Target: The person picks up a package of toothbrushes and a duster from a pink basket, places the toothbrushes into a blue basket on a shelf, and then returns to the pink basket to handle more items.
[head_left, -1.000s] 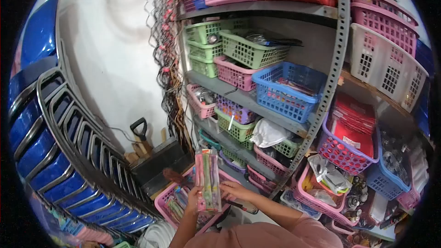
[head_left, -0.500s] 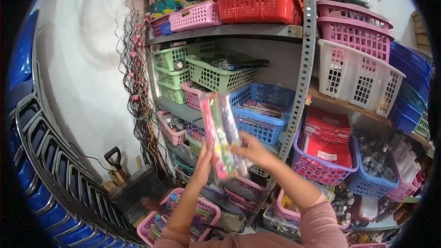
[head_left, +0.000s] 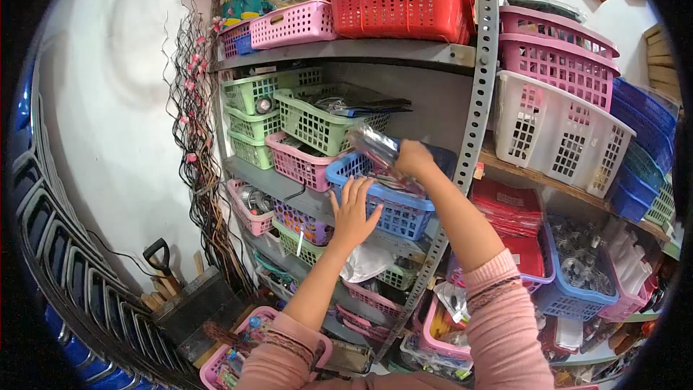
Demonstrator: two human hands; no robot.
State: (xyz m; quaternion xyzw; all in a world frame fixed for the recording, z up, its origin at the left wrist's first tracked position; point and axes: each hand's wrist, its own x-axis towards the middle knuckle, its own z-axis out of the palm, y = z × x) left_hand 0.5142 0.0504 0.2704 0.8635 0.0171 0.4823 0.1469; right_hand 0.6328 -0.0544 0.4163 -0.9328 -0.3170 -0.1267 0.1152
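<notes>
A blue plastic basket [head_left: 401, 218] with packets inside it sits on the middle shelf. My left hand [head_left: 353, 213] lies against the front left of its rim with the fingers spread. Above the basket, my right hand [head_left: 416, 159] is closed on one end of a clear plastic packet [head_left: 377, 146]. The packet tilts up to the left and is blurred, so its contents are hard to make out. Behind the left hand, a green basket [head_left: 317, 127] and a pink basket [head_left: 299, 166] stand to the left of the blue one.
A perforated metal post [head_left: 473, 123] rises right of the blue basket. Red baskets [head_left: 397, 11] fill the shelf above. Farther right stand a white basket [head_left: 556, 137] and a basket of glassware [head_left: 577, 300]. Stacked blue chairs [head_left: 79, 282] line the left side.
My hands have separated and moved up to the blue basket. The packet is now in the right hand alone. The left hand has let go of it and reached the basket's rim.
</notes>
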